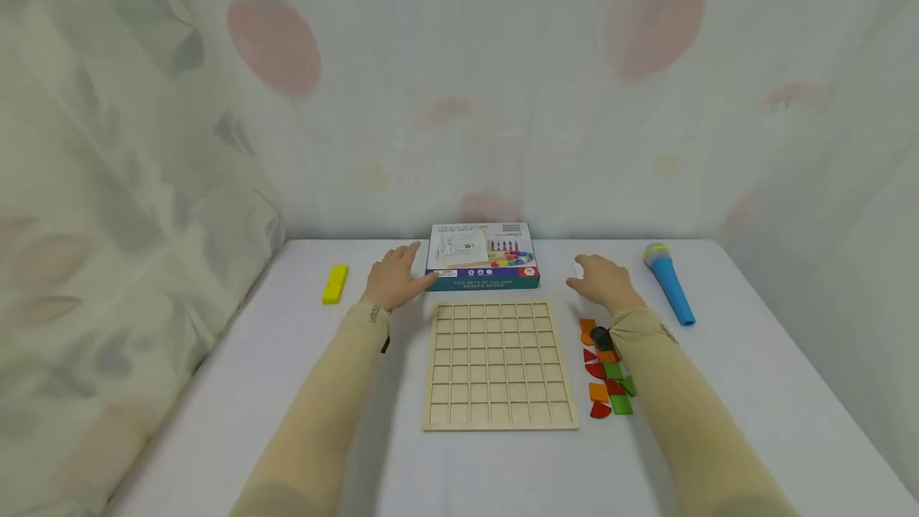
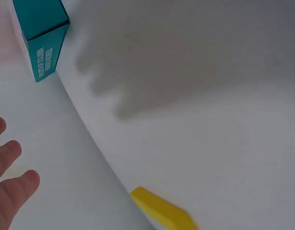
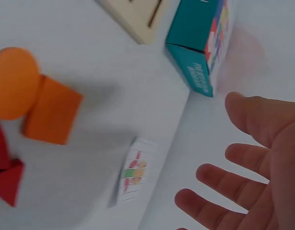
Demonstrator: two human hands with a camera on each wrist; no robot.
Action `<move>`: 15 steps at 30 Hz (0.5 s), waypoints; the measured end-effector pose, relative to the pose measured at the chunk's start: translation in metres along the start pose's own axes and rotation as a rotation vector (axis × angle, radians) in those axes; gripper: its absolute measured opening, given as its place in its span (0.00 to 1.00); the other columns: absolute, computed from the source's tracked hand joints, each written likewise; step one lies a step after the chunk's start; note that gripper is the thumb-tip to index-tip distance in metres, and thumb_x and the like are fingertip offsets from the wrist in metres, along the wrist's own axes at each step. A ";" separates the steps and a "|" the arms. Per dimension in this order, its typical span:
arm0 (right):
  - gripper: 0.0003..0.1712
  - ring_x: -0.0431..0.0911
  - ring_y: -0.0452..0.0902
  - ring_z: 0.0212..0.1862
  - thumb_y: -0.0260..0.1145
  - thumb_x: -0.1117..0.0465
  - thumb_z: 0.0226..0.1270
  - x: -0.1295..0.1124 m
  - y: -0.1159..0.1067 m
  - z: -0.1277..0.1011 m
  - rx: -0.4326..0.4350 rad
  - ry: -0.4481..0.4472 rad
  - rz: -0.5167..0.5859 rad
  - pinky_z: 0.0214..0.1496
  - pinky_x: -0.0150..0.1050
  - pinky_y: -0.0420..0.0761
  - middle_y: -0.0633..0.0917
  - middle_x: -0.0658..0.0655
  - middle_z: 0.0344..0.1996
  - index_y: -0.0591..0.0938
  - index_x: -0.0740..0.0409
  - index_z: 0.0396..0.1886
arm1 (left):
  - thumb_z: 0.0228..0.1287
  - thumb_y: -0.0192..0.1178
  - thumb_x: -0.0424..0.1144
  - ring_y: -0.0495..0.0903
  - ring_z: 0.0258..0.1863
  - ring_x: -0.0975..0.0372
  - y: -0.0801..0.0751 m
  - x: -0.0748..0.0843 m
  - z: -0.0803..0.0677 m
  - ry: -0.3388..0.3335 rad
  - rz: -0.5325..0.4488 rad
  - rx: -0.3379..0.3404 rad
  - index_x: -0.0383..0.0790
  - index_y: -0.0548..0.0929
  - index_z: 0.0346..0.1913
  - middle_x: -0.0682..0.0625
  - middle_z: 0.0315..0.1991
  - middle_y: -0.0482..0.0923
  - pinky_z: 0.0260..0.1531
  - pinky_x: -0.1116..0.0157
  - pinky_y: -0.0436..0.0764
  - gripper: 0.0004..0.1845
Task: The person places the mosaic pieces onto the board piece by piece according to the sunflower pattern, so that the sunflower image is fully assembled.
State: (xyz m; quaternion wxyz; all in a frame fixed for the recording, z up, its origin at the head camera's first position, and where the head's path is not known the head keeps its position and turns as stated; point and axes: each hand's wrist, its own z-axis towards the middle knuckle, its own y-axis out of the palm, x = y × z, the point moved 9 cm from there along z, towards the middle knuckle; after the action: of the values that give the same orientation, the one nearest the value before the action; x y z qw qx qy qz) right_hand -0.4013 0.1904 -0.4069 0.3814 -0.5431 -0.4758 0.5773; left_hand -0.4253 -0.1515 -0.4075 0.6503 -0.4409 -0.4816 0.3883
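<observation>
My left hand hovers at the left side of a cardboard box, fingers spread and holding nothing. In the left wrist view, the fingers are loosely extended. Over the far right of the table hangs my right hand, also empty, its fingers relaxed. Beside it, the right wrist view shows a small white card printed with coloured shapes. A wooden grid board lies between my arms, its squares bare. Right of the board are several flat orange, red and green pieces, partly hidden by my right forearm.
A yellow block lies at the far left of the white table. At the far right is a blue toy microphone. A patterned curtain hangs behind the table's back edge, and more cloth hangs along the left.
</observation>
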 end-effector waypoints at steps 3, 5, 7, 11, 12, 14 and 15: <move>0.33 0.62 0.69 0.58 0.57 0.50 0.64 0.009 0.011 -0.006 -0.035 0.003 0.036 0.55 0.60 0.70 0.74 0.68 0.58 0.68 0.67 0.63 | 0.57 0.51 0.65 0.62 0.65 0.45 0.006 -0.003 -0.008 -0.023 -0.108 -0.011 0.43 0.53 0.72 0.38 0.67 0.60 0.62 0.44 0.63 0.46; 0.32 0.62 0.69 0.59 0.57 0.51 0.64 0.013 0.018 -0.009 -0.055 0.007 0.061 0.56 0.60 0.70 0.73 0.68 0.58 0.69 0.67 0.62 | 0.57 0.52 0.65 0.62 0.65 0.46 0.010 -0.006 -0.014 -0.047 -0.193 -0.015 0.44 0.51 0.72 0.38 0.67 0.60 0.63 0.47 0.63 0.46; 0.31 0.63 0.69 0.58 0.58 0.52 0.64 0.017 0.024 -0.012 -0.076 0.012 0.084 0.57 0.59 0.70 0.73 0.69 0.58 0.70 0.68 0.61 | 0.57 0.53 0.64 0.62 0.65 0.45 0.014 -0.010 -0.019 -0.066 -0.279 -0.018 0.44 0.49 0.73 0.37 0.67 0.60 0.62 0.46 0.64 0.47; 0.30 0.62 0.71 0.55 0.59 0.53 0.63 0.025 0.035 -0.016 -0.108 0.048 0.120 0.56 0.59 0.70 0.74 0.69 0.56 0.71 0.67 0.60 | 0.57 0.55 0.62 0.68 0.59 0.45 0.021 -0.016 -0.028 -0.109 -0.393 -0.008 0.47 0.48 0.73 0.37 0.63 0.65 0.57 0.47 0.69 0.46; 0.29 0.61 0.71 0.54 0.59 0.53 0.63 0.027 0.037 -0.017 -0.113 0.059 0.128 0.56 0.58 0.71 0.75 0.69 0.55 0.71 0.67 0.59 | 0.57 0.56 0.61 0.70 0.57 0.45 0.022 -0.017 -0.030 -0.116 -0.416 -0.006 0.48 0.48 0.73 0.37 0.62 0.67 0.55 0.47 0.71 0.46; 0.29 0.59 0.73 0.52 0.59 0.53 0.63 0.030 0.041 -0.019 -0.123 0.086 0.151 0.55 0.57 0.72 0.75 0.69 0.55 0.72 0.66 0.59 | 0.57 0.56 0.60 0.72 0.54 0.46 0.025 -0.019 -0.033 -0.131 -0.451 -0.001 0.48 0.47 0.73 0.38 0.59 0.68 0.53 0.48 0.73 0.46; 0.29 0.59 0.73 0.50 0.59 0.53 0.63 0.031 0.043 -0.020 -0.127 0.093 0.162 0.54 0.57 0.72 0.75 0.69 0.54 0.72 0.66 0.59 | 0.57 0.56 0.60 0.73 0.52 0.46 0.025 -0.019 -0.035 -0.138 -0.475 -0.001 0.48 0.46 0.73 0.38 0.58 0.69 0.52 0.49 0.74 0.46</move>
State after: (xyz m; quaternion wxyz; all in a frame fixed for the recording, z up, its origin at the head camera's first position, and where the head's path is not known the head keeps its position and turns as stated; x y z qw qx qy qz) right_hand -0.3816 0.2114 -0.4560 0.3202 -0.6290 -0.4477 0.5490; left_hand -0.3976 -0.1685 -0.4422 0.6887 -0.2881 -0.6152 0.2534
